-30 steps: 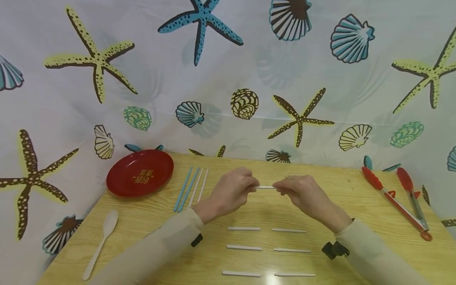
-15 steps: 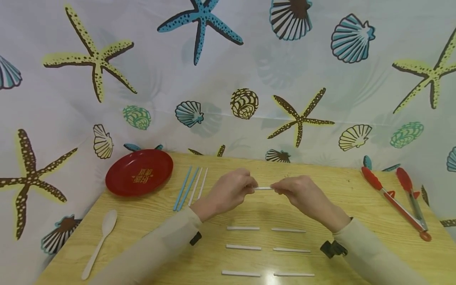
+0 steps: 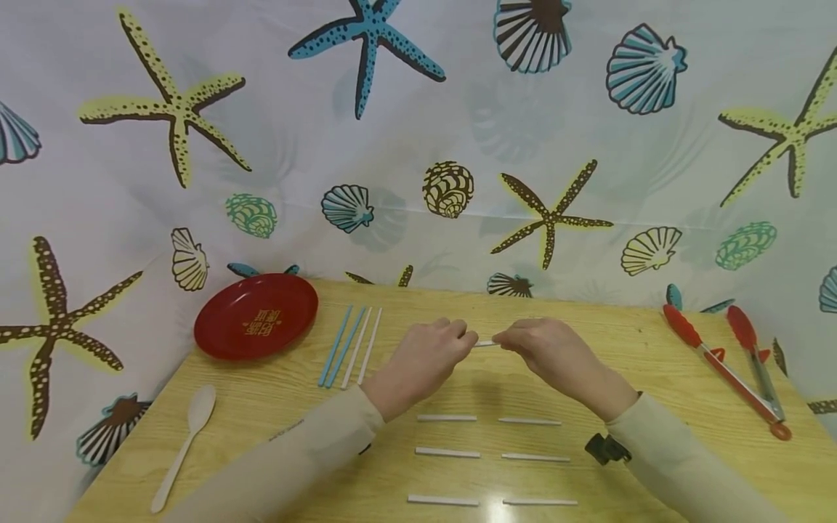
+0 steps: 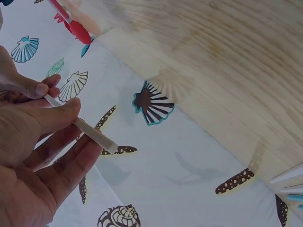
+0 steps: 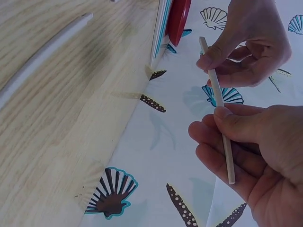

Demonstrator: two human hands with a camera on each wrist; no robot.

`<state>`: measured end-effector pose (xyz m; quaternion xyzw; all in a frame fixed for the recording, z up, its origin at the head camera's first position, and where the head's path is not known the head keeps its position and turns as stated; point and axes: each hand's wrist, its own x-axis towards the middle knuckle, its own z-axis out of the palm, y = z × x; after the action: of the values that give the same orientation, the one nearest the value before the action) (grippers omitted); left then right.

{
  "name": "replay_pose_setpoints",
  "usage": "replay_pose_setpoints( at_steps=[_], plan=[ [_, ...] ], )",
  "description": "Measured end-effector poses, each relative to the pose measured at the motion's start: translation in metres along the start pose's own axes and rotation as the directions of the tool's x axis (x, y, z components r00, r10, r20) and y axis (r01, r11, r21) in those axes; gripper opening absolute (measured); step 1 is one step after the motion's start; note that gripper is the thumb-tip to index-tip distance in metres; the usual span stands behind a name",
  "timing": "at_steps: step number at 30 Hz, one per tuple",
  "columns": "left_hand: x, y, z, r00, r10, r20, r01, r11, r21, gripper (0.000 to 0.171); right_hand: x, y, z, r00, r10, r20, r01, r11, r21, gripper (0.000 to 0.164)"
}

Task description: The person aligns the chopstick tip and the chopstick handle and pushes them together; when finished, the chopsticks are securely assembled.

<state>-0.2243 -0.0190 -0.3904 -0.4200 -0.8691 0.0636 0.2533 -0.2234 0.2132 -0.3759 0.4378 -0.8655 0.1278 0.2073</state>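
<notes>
Pinching a white stick (image 5: 216, 90) in their fingers (image 5: 203, 135), left hand (image 3: 423, 357) and right hand (image 3: 548, 351) are hovering right of the red plate (image 3: 225, 319).

In the head view, hands (image 3: 421, 362) (image 3: 556, 357) hide the held stick's (image 3: 486, 343) ends.

Wood-grain table (image 3: 628, 334) | red plate (image 3: 256, 317) | white spoon (image 3: 199, 414) | blue chopsticks (image 3: 336, 346) | white chopsticks (image 3: 357, 348) | six white sticks (image 3: 447, 452) | red-tipped tongs (image 3: 739, 382)
</notes>
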Motion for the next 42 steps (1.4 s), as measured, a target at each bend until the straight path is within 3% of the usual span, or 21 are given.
replay_pose_setpoints(
  at_steps=[7, 12, 15, 18, 20, 22, 27, 30, 34, 36, 40, 42],
  plan=[
    [0.0, 0.0, 0.001, 1.0, 0.015, 0.012, -0.015, 1.0, 0.006, 0.015, 0.0, -0.002, -0.001, 1.0, -0.015, -0.021, 0.014, 0.999, -0.052, 0.024],
    [-0.002, -0.003, 0.003, 0.999, -0.032, 0.011, 0.032, 0.999, -0.032, 0.013, -0.001, -0.004, -0.004, 0.993, -0.058, -0.103, 0.05, 0.996, -0.074, 0.03],
    [-0.002, -0.007, 0.006, 0.996, -0.085, 0.013, 0.086, 0.988, -0.131, 0.012, -0.003, -0.006, -0.006, 0.985, -0.091, -0.144, 0.084, 0.995, -0.051, 0.031],
    [-0.003, -0.011, 0.009, 0.987, -0.153, 0.057, 0.164, 0.941, -0.296, 0.01, -0.006, -0.008, -0.006, 0.985, -0.103, -0.138, 0.1, 0.995, -0.031, 0.03],
    [-0.002, -0.014, 0.01, 0.974, -0.201, 0.104, 0.226, 0.88, -0.418, 0.008, -0.008, -0.009, -0.006, 0.989, -0.094, -0.112, 0.092, 0.996, -0.016, 0.028],
    [-0.001, -0.016, 0.011, 0.957, -0.247, 0.154, 0.291, 0.803, -0.52, 0.006, -0.011, -0.01, -0.005, 0.995, -0.069, -0.075, 0.07, 0.998, 0.001, 0.026],
    [0.0, -0.022, 0.017, 0.917, -0.315, 0.244, 0.394, 0.624, -0.675, 0.007, -0.018, -0.012, 0.0, 0.998, 0.02, 0.064, -0.024, 0.997, 0.073, 0.022],
    [-0.001, -0.026, 0.02, 0.892, -0.335, 0.303, 0.438, 0.477, -0.762, 0.006, -0.023, -0.012, 0.005, 0.984, 0.055, 0.172, -0.078, 0.988, 0.13, 0.022],
    [-0.003, -0.031, 0.024, 0.845, -0.353, 0.401, 0.497, 0.241, -0.834, 0.005, -0.027, -0.013, 0.011, 0.953, 0.076, 0.292, -0.131, 0.976, 0.173, 0.023],
    [-0.003, -0.033, 0.025, 0.821, -0.357, 0.446, 0.519, 0.141, -0.843, 0.004, -0.028, -0.013, 0.013, 0.941, 0.08, 0.329, -0.145, 0.973, 0.181, 0.023],
    [-0.003, -0.036, 0.025, 0.788, -0.351, 0.505, 0.534, -0.015, -0.845, 0.005, -0.029, -0.013, 0.018, 0.927, 0.079, 0.366, -0.159, 0.968, 0.193, 0.022],
    [-0.004, -0.037, 0.027, 0.777, -0.346, 0.527, 0.539, -0.068, -0.84, 0.006, -0.03, -0.013, 0.02, 0.92, 0.086, 0.382, -0.172, 0.965, 0.199, 0.022]
  ],
)
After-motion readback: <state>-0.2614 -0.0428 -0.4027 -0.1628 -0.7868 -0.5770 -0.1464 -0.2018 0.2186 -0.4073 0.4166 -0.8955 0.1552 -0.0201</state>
